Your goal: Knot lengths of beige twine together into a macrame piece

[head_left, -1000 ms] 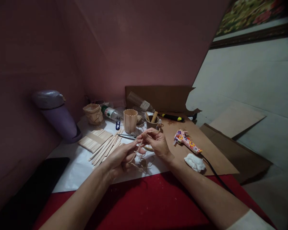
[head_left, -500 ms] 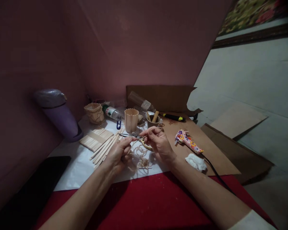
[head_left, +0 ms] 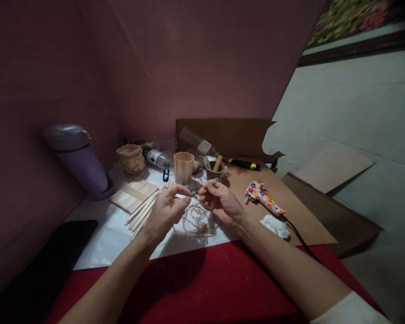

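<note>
My left hand (head_left: 167,211) is closed in a pinch, thumb and forefinger meeting on a thin strand of twine. Facing it a short way off, my right hand (head_left: 222,203) pinches the same strand, its other fingers curled. Below and between both hands lies a loose tangle of brown twine (head_left: 198,218) on white paper. Scissors are mostly hidden behind my fingers. Just beyond stands a cup-shaped holder of upright craft sticks (head_left: 184,167). Loose craft sticks (head_left: 143,215) lie beside my left hand, next to a banded stack of sticks (head_left: 134,196).
At right, a flowered glue gun (head_left: 263,198) with a black cord lies on cardboard near a crumpled white cloth (head_left: 276,226). A box cutter (head_left: 245,164), a small pot (head_left: 215,171), plastic bottles (head_left: 157,157) and a decorated pot (head_left: 131,158) stand or lie behind. A purple tumbler (head_left: 79,162) leans at left.
My left hand has turned, with its forefinger now arched over the thumb and its fingers less curled. The right hand stays nearly in place, slightly lower. The view has shifted a little.
</note>
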### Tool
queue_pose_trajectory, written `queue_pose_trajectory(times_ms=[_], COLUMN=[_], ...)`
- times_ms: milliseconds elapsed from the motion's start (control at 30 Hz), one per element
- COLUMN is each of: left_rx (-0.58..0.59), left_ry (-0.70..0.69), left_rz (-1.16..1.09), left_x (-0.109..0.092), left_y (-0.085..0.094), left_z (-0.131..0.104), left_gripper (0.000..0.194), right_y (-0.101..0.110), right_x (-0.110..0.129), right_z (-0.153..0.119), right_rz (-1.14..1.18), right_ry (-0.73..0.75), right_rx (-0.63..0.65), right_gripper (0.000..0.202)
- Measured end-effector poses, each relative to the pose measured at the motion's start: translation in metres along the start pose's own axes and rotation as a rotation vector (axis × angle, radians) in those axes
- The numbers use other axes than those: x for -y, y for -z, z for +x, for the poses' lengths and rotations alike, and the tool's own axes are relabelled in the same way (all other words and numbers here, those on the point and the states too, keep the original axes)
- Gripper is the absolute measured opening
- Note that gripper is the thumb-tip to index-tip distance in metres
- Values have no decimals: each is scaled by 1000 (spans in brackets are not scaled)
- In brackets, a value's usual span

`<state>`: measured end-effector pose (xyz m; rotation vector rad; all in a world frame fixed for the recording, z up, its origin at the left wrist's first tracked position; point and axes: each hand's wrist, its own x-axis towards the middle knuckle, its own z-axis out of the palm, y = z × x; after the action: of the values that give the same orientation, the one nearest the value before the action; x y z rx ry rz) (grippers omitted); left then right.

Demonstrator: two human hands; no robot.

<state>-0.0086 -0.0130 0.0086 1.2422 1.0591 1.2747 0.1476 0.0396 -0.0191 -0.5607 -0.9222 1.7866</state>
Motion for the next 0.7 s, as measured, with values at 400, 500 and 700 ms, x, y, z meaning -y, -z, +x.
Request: queue_pose_trajectory(times_ms=[400, 500, 700], left_rx=[168, 97, -28], left_ry=[681, 671, 520], left_rz=[-329, -460, -536], left_x=[10, 8, 2], left_y=[8, 9, 10], left_z=[9, 11, 12], left_gripper=[40, 27, 12], right_y=[-15, -15, -15], right_x=[-3, -2, 0], right_z=[-8, -9, -6], right_rz=[-323, -351, -301], right_ry=[252, 287, 272], right_rx=[123, 123, 77], right_gripper=[22, 20, 21])
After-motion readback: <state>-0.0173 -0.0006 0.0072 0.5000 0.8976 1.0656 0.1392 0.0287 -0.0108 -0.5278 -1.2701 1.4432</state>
